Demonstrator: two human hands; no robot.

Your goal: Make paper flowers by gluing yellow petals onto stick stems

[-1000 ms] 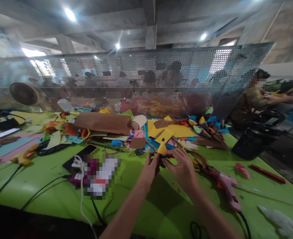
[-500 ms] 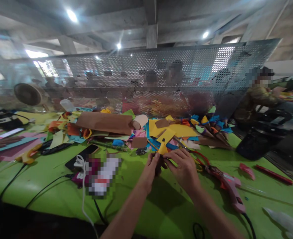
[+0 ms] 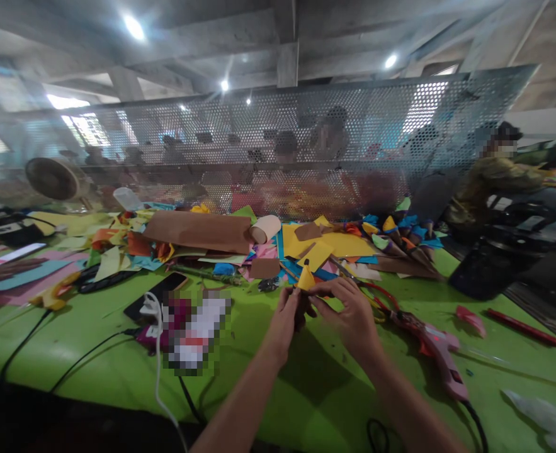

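Note:
A small yellow paper cone with a dark tip points up and away from me at the middle of the table. My left hand is closed round its lower part, thumb and fingers pinching it. My right hand is at the cone's right lower edge, its thumb and forefinger close together there. Whether they grip the paper is hard to make out. Just behind lie a yellow paper piece and scissors-like tools with red handles, partly hidden by my right hand.
A pink glue gun lies right, near a red pen-like stick. Left are a black phone and a purple plug block with cables. Brown paper and finished-looking coloured cones line the back. Another person's hand rests far left.
The yellow cone has turned slightly and tipped a little left in my fingers. My hands stay almost in place. The person at the right has stretched an arm outward.

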